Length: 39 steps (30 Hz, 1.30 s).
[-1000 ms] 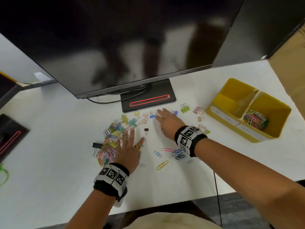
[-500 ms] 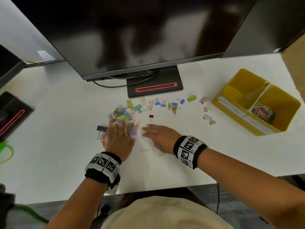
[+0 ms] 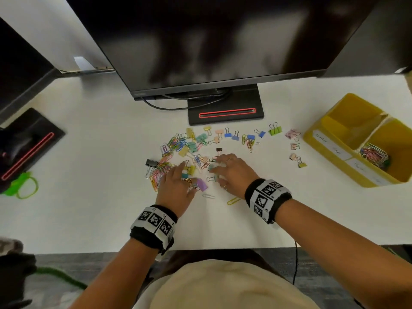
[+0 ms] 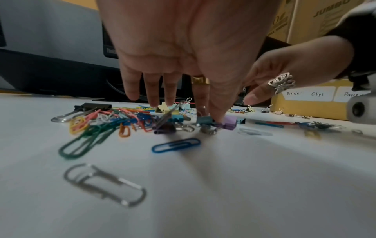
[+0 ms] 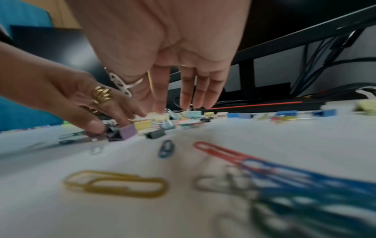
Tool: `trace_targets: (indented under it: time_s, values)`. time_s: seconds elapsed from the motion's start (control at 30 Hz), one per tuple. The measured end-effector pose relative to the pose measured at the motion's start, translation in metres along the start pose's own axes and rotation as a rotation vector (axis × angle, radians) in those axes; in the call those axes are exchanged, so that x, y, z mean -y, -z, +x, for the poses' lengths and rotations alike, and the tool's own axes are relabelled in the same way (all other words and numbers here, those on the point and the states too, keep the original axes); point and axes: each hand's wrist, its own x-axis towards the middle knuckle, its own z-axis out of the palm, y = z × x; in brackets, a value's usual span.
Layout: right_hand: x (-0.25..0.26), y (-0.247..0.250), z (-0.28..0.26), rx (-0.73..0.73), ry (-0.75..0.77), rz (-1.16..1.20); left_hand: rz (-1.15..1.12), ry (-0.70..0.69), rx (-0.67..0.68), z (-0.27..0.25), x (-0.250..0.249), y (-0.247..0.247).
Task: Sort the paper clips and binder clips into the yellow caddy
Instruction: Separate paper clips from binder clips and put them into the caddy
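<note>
Desk (image 3: 89, 219), white. Landmark: purple binder clip (image 3: 202, 184).

Nearest the desk edge — a yellow paper clip (image 3: 233, 200) and a silver paper clip (image 3: 208, 196), just below the purple clip.

Left hand (image 3: 176, 188): fingers straight, spread, thumb tip touching the purple clip; gripping nothing. Right hand (image 3: 234, 172), just right of the clip: fingers extended flat over loose clips, holding nothing visible.

Beyond the purple clip — the scattered pile of paper clips and binder clips (image 3: 185, 148).

Far right of it: yellow caddy (image 3: 323, 139); labels read "Binder Clips" (image 4: 305, 93) and "Pape…" (cut off). Paper clips (image 3: 373, 155) lie in its right-hand compartment.

Farthest: monitor base (image 3: 225, 108); badge reads "Thin…".
</note>
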Motion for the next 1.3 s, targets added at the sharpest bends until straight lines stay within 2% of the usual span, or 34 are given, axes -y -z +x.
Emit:
trace_targets:
  time_s: [0.1, 0.17, 0.33, 0.5, 0.67, 0.8, 0.93, 1.03, 1.17, 1.23, 1.3]
  values:
    - [0.009, -0.008, 0.004, 0.116, -0.01, -0.052, 0.001, 0.035, -0.062, 0.0, -0.004, 0.0]
    - [0.01, -0.008, 0.01, 0.116, -0.038, -0.039, -0.033, 0.005, -0.095, 0.003, -0.009, 0.0]
    - [0.014, -0.008, 0.021, 0.156, -0.04, -0.047, -0.018, 0.017, 0.068, 0.012, -0.017, 0.002]
    - [0.019, -0.012, 0.02, 0.102, -0.125, 0.051, -0.089, 0.067, -0.005, 0.015, -0.012, 0.005]
    - [0.023, -0.014, 0.024, 0.079, -0.174, 0.142, -0.069, 0.101, 0.094, 0.023, -0.011, 0.012]
    - [0.02, -0.016, 0.027, 0.103, -0.18, 0.074, -0.05, 0.1, 0.167, 0.03, -0.012, 0.017]
    - [0.015, -0.017, 0.028, 0.065, -0.218, 0.091, -0.06, 0.115, 0.23, 0.036, -0.013, 0.019]
    - [0.004, -0.008, 0.022, -0.019, -0.235, 0.173, 0.024, 0.075, 0.265, 0.038, -0.013, 0.019]
    - [-0.042, 0.015, 0.01, -0.267, -0.457, 0.203, 0.075, 0.045, 0.294, 0.041, -0.012, 0.017]
    - [-0.067, 0.023, 0.004, -0.275, -0.575, 0.167, 0.085, 0.035, 0.299, 0.043, -0.011, 0.015]
    - [-0.083, 0.031, 0.003, -0.229, -0.629, 0.127, 0.147, 0.003, 0.302, 0.044, -0.012, 0.014]
